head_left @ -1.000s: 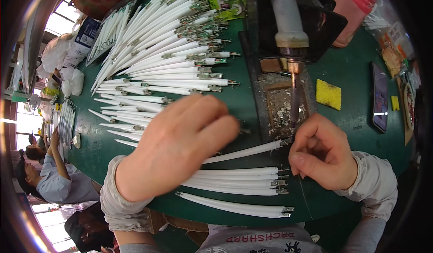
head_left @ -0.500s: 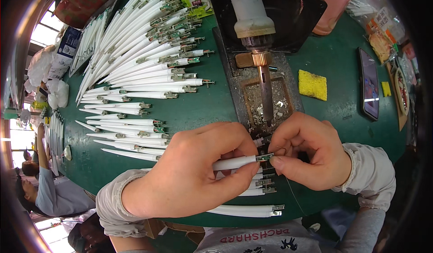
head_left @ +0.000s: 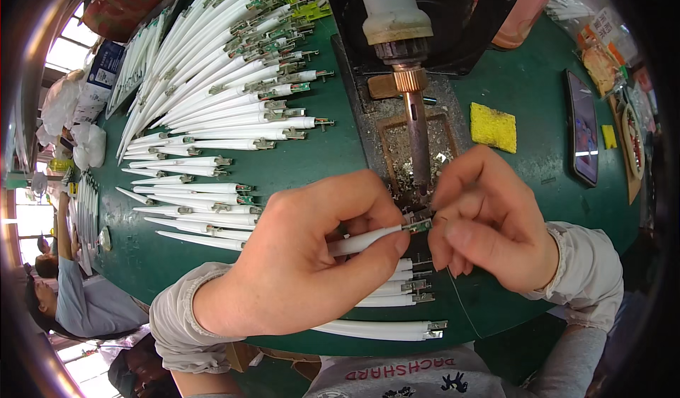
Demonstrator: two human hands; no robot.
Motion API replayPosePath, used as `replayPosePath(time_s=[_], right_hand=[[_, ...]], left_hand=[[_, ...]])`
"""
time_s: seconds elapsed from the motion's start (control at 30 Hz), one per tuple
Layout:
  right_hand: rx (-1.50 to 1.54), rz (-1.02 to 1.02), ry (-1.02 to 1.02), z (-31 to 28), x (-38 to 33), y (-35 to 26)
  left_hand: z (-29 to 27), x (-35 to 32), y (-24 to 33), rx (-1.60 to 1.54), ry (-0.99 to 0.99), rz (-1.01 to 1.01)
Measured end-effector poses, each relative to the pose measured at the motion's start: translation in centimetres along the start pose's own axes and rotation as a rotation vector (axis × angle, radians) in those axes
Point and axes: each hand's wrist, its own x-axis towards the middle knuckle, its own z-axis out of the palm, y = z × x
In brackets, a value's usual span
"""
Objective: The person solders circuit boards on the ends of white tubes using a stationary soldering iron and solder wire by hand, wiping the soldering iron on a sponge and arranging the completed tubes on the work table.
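Observation:
My left hand (head_left: 304, 256) pinches a slim white plastic stick (head_left: 361, 242) between thumb and fingers. At its right end sits a small green circuit board (head_left: 418, 225) with metal parts, close below the tip of a soldering iron (head_left: 418, 136) fixed above the table. My right hand (head_left: 496, 228) is beside that end, fingers curled, holding a thin wire (head_left: 462, 299) that trails toward the table's near edge. Its grip point is partly hidden by the fingers. Under and near the hands lie several more white sticks (head_left: 382, 330) with metal ends.
A large fan of white sticks (head_left: 227, 79) covers the left of the green table (head_left: 319, 164). Under the iron is a debris-filled tray (head_left: 386, 153). A yellow sponge (head_left: 493, 128), a phone (head_left: 582, 129) and a pink container (head_left: 524, 15) stand right. Another person (head_left: 92, 292) sits far left.
My left hand has raised the stick's board end and tilted it up toward the iron tip. My right hand's index finger has lifted away from the board, and the fingers have shifted.

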Motion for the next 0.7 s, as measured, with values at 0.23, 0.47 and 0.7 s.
replayPosePath(time_s=[0.23, 0.47, 0.7], right_hand=[[-0.055, -0.052, 0.009, -0.04, 0.02, -0.22], [-0.103, -0.073, 0.015, 0.07, 0.23, -0.29], [0.01, -0.115, 0.113, 0.75, 0.66, -0.18]], left_hand=[[0.24, 0.33, 0.11, -0.038, 0.039, 0.03], [0.28, 0.52, -0.38, -0.091, 0.067, 0.111], [0.13, 0.77, -0.55, -0.125, 0.087, 0.184]])
